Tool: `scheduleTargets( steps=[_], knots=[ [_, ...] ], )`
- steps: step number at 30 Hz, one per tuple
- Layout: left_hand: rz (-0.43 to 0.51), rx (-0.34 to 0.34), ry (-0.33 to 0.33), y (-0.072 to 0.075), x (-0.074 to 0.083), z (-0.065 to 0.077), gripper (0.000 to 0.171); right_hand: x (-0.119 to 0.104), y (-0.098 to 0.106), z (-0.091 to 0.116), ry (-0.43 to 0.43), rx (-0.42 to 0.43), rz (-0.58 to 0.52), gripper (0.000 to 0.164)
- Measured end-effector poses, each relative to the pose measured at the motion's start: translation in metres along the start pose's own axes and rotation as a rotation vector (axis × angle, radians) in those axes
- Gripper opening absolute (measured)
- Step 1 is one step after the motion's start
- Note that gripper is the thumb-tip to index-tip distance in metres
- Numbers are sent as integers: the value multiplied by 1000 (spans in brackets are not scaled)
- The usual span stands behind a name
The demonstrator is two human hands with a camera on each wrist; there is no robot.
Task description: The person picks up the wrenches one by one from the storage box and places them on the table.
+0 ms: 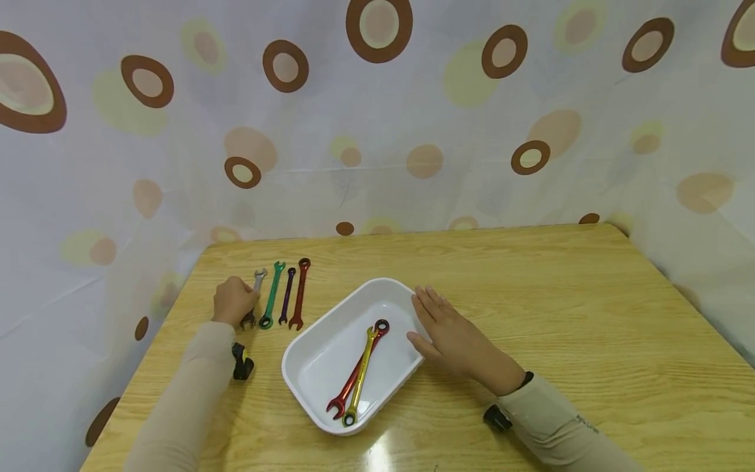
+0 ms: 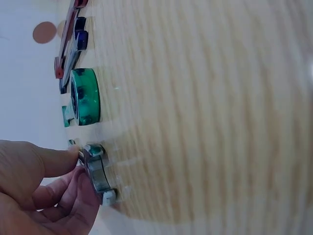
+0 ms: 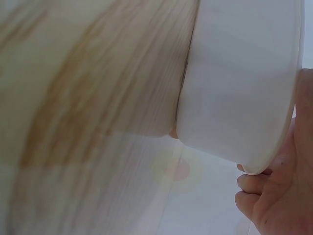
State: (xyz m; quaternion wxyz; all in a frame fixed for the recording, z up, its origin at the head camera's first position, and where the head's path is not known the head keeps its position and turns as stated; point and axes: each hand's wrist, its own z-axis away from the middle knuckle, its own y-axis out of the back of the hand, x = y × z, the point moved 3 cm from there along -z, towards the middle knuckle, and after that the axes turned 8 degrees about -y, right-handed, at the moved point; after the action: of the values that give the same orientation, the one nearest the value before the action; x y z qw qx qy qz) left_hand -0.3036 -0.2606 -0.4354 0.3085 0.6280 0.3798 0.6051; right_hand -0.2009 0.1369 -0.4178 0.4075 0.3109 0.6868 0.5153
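Note:
My left hand pinches a silver wrench at the left of the table; in the left wrist view the thumb and fingers hold it just behind its open end. To its right lie a green wrench, a small purple wrench and a dark red wrench, side by side. My right hand, fingers straight, rests against the right rim of a white tub. Inside the tub, a yellow wrench lies across a red wrench.
The wooden table reaches back to a white curtain with brown and yellow circles. The same curtain hangs along the left and right sides. Each wrist wears a black strap with a small device.

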Motion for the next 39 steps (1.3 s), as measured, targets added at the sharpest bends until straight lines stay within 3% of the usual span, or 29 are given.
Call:
scheduleTargets(
  steps=[7, 12, 16, 23, 32, 34, 39],
  knots=[
    [75, -16, 45, -2, -8, -1, 24, 1, 0, 0, 2, 3, 3, 66],
    [126, -94, 84, 3, -8, 0, 29, 2, -1, -1, 4, -3, 2, 66],
    [153, -153, 70, 10, 4, 2, 40, 3, -2, -2, -2, -2, 9, 67],
    [251, -213, -54, 15, 50, 21, 42, 4, -2, -1, -2, -6, 3, 67],
    [282, -251, -345, 8, 119, 63, 30, 3, -2, -1, 13, 13, 0, 66],
    [283, -283, -391, 3, 130, 72, 29, 2, -2, -1, 16, 19, -4, 66],
    [243, -428, -429, -20, 147, 94, 28, 2, -2, -1, 12, 17, 0, 67]
  ],
)
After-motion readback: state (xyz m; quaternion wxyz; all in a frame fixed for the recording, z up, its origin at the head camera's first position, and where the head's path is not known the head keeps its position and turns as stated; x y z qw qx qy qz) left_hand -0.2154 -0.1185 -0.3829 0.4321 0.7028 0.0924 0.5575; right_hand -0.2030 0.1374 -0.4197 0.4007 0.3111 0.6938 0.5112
